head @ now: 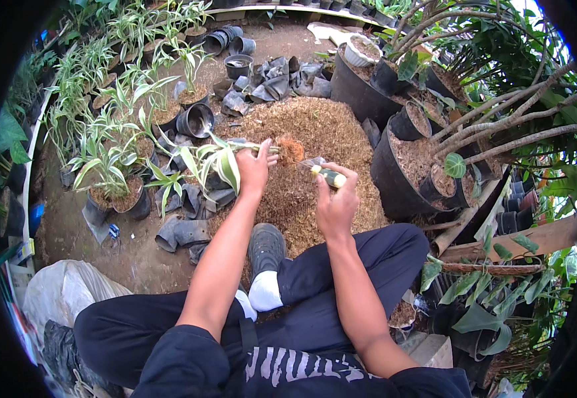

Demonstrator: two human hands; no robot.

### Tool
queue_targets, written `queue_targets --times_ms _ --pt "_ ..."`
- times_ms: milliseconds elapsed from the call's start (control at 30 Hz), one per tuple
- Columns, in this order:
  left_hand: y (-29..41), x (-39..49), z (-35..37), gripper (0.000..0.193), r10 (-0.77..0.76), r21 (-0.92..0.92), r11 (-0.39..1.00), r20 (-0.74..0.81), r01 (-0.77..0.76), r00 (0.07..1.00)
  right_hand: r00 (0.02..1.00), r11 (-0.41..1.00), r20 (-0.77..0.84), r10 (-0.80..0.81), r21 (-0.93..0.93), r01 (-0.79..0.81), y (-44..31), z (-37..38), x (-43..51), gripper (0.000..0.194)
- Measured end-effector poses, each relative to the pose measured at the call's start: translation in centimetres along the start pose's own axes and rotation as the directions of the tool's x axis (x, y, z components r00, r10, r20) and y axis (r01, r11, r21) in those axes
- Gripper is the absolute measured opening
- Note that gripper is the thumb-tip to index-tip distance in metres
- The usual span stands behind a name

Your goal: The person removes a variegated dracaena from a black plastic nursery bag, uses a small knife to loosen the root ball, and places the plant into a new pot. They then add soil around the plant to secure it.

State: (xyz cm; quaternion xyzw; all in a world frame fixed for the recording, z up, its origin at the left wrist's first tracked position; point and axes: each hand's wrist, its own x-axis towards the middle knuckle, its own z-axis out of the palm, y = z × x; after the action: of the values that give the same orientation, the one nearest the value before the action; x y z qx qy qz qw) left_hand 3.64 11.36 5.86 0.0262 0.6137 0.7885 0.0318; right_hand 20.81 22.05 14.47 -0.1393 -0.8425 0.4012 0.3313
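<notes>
My left hand (254, 168) is closed around the stem of a striped-leaf plant (228, 166), held sideways with its leaves to the left. At the stem's right end is a bare, orange-brown root ball (291, 150), above the heap of brown potting mix (313, 119). My right hand (337, 201) grips a short hand tool by its dark green and pale yellow handle (329, 176). The tool's blurred front end points at the roots; I cannot tell whether it touches them. Just left of the heap, an empty black plastic pot (195, 120) lies tilted.
Potted striped plants (119, 184) stand in rows at the left. Crumpled black grow bags (273, 82) lie behind the heap, others (184, 234) left of my shoe (266, 248). Large black planters (403, 164) with branching stems border the right. A white sack (67, 286) sits at lower left.
</notes>
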Motion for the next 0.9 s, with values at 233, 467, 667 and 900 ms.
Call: queue_targets --times_ms 233,467,667,900 --pt "-0.2 0.0 -0.4 0.033 -0.005 0.0 1.0 -0.023 0.005 1.0 0.981 0.964 -0.08 -0.178 0.187 0.19 0.4 -0.3 -0.1 0.031" --pt "1.2 0.3 0.1 0.035 0.01 0.093 0.996 0.002 -0.01 1.0 0.988 0.99 -0.137 -0.071 0.108 0.086 0.4 -0.9 0.3 0.033" --pt "1.8 0.0 -0.1 0.035 0.013 0.048 0.999 0.038 -0.015 0.999 0.998 0.996 0.06 -0.015 0.089 0.01 -0.1 -0.1 -0.1 0.032" --pt "2.8 0.2 0.8 0.038 0.06 0.085 0.994 0.037 -0.063 0.998 0.933 0.906 -0.28 -0.225 0.292 0.306 0.3 -1.7 0.7 0.033"
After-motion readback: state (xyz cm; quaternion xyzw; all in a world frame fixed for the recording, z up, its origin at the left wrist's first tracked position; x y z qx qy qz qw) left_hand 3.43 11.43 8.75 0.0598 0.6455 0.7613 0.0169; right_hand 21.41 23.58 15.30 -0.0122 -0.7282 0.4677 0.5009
